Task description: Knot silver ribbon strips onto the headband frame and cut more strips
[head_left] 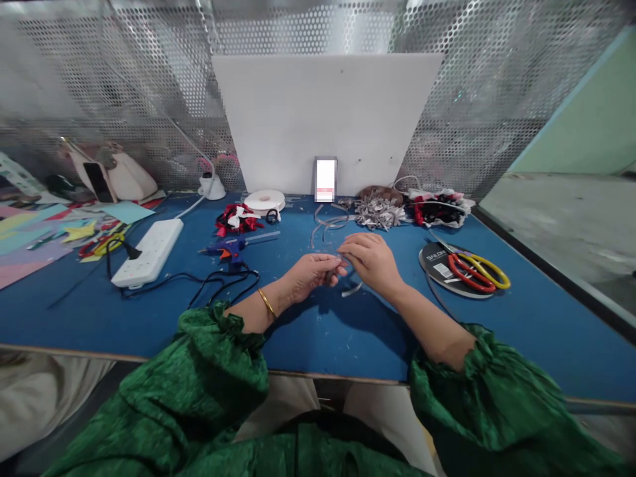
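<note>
Above the middle of the blue table, my left hand (pixel 320 270) and my right hand (pixel 368 260) meet at the fingertips. Both are closed in a pinch on a thin grey ribbon (pixel 352 290), whose loose end hangs below my right hand. Most of the ribbon is hidden by the fingers. Just beyond my hands lie curled grey ribbon strips (pixel 330 223). A pile of grey ribbon bows (pixel 380 213) sits behind my right hand. To the left, a blue glue gun (pixel 226 250) lies with a clear glue stick in its back.
A white power strip (pixel 149 253), ribbon roll (pixel 265 201) and red-black bows (pixel 236 218) are on the left. Scissors (pixel 472 270) rest on a black spool (pixel 450 265) at right. A lit phone (pixel 325 179) leans on a white board (pixel 328 112). Black cord (pixel 218 281) loops near my left forearm.
</note>
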Available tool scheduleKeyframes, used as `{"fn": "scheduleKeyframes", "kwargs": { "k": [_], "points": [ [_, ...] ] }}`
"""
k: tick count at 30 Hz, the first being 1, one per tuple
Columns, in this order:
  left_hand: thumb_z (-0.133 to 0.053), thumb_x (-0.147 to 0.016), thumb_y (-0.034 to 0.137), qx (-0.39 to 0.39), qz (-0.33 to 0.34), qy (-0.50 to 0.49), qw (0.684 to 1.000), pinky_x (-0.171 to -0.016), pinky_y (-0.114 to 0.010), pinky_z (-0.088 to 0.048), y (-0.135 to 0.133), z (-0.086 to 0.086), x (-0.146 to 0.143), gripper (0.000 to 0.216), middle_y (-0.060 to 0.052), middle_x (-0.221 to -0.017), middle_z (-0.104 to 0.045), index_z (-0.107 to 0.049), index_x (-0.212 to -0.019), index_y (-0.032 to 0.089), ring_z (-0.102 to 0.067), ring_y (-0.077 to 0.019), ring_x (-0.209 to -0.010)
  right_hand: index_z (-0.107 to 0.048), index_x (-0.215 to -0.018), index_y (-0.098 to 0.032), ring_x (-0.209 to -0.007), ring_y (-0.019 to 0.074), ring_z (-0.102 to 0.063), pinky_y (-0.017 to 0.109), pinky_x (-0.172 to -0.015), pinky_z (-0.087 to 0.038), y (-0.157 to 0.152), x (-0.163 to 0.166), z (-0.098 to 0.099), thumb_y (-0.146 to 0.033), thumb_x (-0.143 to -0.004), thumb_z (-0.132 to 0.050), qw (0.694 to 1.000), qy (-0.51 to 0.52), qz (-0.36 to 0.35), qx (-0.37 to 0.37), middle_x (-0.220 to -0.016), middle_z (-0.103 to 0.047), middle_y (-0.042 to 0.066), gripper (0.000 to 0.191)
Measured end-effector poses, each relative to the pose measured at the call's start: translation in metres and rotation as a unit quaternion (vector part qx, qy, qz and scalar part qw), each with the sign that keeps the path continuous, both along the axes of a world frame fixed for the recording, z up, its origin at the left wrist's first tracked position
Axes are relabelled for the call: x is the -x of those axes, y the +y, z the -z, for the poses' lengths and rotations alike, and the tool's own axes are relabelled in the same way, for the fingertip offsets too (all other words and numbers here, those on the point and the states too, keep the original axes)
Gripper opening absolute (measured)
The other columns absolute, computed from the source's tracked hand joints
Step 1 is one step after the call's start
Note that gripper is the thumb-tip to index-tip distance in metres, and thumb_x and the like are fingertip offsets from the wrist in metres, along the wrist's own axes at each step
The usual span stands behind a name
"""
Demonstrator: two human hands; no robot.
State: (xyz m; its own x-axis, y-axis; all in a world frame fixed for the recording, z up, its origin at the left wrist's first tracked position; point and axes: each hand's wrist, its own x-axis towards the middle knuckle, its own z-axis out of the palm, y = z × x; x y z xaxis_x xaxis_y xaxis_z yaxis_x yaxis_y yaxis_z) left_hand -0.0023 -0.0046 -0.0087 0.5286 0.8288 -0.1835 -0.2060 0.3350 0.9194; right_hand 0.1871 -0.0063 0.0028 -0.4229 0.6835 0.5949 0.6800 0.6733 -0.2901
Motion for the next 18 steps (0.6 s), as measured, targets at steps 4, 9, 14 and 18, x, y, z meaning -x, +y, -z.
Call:
{"fn": "scheduleKeyframes", "kwargs": {
  "k": [4,9,14,18],
  "points": [
    [-0.076,-0.073,0.035,-0.009,0.026,0.014,1.0,-0.061,-0.022,-0.045,-0.0022,-0.0015,0.0003,0.033,-0.01,-0.087,-0.07,-0.072,-0.094,0.01,-0.06,-0.0088,-0.063,-0.071,-0.098,-0.022,-0.096,0.0221,-0.062,0.035,-0.089,-0.04,0.0026,-0.002,0.0057,-0.029,-0.096,-0.045,0.997,0.022,0.075,0.011,-0.095,-0.071,0.007,0.027],
    [-0.076,-0.073,0.035,-0.02,0.008,0.019,1.0,-0.073,-0.026,-0.048,-0.0041,-0.0053,0.0003,0.034,-0.013,-0.097,-0.072,-0.073,-0.097,0.011,-0.063,-0.0123,-0.074,-0.071,-0.099,-0.023,-0.094,0.0224,-0.063,0.033,-0.086,-0.041,0.0045,-0.0053,0.0076,-0.028,-0.095,-0.046,0.989,0.045,0.137,0.046,-0.097,-0.072,0.006,0.026],
    [-0.078,-0.071,0.031,-0.041,-0.017,0.017,0.999,-0.074,-0.026,-0.047,-0.0033,-0.0077,0.0005,0.033,-0.012,-0.092,-0.073,-0.074,-0.097,0.012,-0.062,-0.0116,-0.073,-0.071,-0.097,-0.024,-0.092,0.0224,-0.064,0.032,-0.084,-0.043,0.0043,-0.0038,0.009,-0.026,-0.093,-0.046,0.987,0.063,0.129,0.066,-0.096,-0.073,0.005,0.025],
    [-0.078,-0.07,0.026,-0.055,-0.051,-0.021,0.997,-0.074,-0.027,-0.047,-0.0009,-0.0095,0.0005,0.035,-0.009,-0.09,-0.074,-0.073,-0.103,0.015,-0.062,-0.0107,-0.07,-0.067,-0.097,-0.024,-0.088,0.0218,-0.066,0.031,-0.076,-0.046,0.0039,-0.0009,0.0103,-0.028,-0.09,-0.05,0.979,0.118,0.122,0.113,-0.095,-0.073,0.005,0.019]
  ]
}}
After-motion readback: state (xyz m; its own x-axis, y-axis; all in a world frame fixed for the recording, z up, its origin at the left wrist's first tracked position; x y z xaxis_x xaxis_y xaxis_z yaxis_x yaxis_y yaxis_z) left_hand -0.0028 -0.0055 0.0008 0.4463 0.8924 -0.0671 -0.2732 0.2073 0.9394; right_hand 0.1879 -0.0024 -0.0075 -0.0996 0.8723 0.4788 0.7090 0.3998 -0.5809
